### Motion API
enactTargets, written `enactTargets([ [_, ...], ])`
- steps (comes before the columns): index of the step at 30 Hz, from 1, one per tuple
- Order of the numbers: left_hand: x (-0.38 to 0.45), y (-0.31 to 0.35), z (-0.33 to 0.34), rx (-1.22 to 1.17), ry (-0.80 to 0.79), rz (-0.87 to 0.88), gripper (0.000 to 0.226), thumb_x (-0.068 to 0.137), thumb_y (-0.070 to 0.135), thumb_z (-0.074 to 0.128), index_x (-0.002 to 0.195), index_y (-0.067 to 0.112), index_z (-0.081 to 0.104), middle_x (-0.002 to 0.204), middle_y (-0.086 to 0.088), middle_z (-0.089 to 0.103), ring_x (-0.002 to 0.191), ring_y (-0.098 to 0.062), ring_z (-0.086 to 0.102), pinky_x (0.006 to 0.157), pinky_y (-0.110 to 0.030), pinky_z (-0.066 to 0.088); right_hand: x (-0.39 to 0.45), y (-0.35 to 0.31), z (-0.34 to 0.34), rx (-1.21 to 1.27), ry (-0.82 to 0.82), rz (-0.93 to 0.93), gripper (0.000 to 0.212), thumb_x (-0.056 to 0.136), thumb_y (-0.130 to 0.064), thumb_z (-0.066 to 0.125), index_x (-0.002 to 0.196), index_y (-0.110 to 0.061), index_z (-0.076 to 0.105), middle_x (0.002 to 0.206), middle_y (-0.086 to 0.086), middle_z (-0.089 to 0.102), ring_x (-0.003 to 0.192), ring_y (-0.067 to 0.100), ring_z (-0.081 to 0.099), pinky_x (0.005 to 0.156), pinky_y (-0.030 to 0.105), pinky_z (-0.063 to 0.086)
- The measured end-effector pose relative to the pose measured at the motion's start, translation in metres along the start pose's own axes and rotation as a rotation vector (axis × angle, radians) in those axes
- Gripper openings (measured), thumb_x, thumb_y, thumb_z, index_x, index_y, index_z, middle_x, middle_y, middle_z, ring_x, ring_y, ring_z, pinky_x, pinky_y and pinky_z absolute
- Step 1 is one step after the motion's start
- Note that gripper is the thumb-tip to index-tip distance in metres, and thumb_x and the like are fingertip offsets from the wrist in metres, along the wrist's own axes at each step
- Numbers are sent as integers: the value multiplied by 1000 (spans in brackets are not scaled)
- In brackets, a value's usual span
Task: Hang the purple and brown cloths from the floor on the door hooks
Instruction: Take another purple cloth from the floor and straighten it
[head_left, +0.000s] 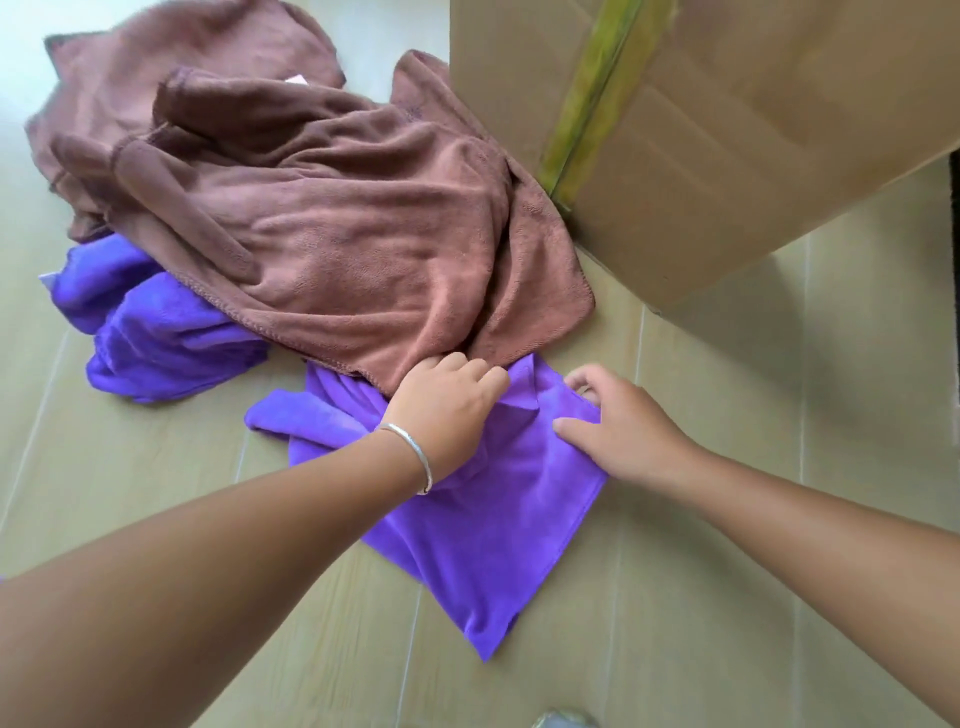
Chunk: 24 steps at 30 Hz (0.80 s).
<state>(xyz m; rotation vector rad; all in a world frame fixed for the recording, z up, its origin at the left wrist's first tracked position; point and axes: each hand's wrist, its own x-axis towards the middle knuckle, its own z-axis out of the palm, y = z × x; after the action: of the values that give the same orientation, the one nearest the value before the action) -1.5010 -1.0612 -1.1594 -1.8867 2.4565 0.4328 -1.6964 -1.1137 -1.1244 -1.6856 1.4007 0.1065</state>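
Left hand (451, 410): on near purple cloth (483, 514), knuckles up, fingers curled down into fabric at the edge where brown overlaps purple. Fingertips hidden under the fold; appears to grip cloth. Silver bangle (415, 457) on left wrist.

Right hand (618, 426): on right side of same purple cloth, thumb pressed onto fabric, fingers bent over the far right edge, bunching a ridge of fabric between thumb & fingers. Pinching the cloth.

Hands near each other, apart, not touching; strip of purple fabric visible between them. Both forearms bare, entering from bottom corners of view.

Near purple cloth: flat on floor (727, 519), crumpled at top, one corner pointing toward bottom of view. Top edge tucked under the brown pile.

Brown cloths (322, 208): large rumpled heap beyond the hands, lying on floor, overlapping purple at front & left. More than one pc likely; exact count not determinable. Small white tag showing near top of heap.

Second purple cloth (156, 338): bunched at left, partly under brown heap, well apart from hands.

Cardboard box (727, 130): upper right, standing on floor, yellow-green tape strip down its seam. Brown heap touching box at its lower corner.

Floor: light wood-look planks w/ pale joint lines.

Door hooks: not in view. All cloths at floor level.
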Motion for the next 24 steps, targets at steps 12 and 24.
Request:
enactTargets([
  [12, -74, 16, -20, -711, 456, -404, 35, 75, 54, 60, 81, 19, 55, 71, 10, 44, 68, -17, 45, 64, -40, 42, 18, -77, -10, 668, -335, 46, 33, 90, 5, 42, 107, -13, 63, 95, 3, 75, 84, 13, 72, 58, 25, 55],
  [24, -85, 19, -25, -1149, 444, -904, 22, 82, 34, 57, 71, 16, 48, 60, -2, 51, 60, -22, 48, 61, -42, 46, 45, -172, 7, -193, 48, -631, 24, 83, -34, 68, 70, -16, 61, 76, -2, 56, 70, 14, 52, 70, 37, 45],
])
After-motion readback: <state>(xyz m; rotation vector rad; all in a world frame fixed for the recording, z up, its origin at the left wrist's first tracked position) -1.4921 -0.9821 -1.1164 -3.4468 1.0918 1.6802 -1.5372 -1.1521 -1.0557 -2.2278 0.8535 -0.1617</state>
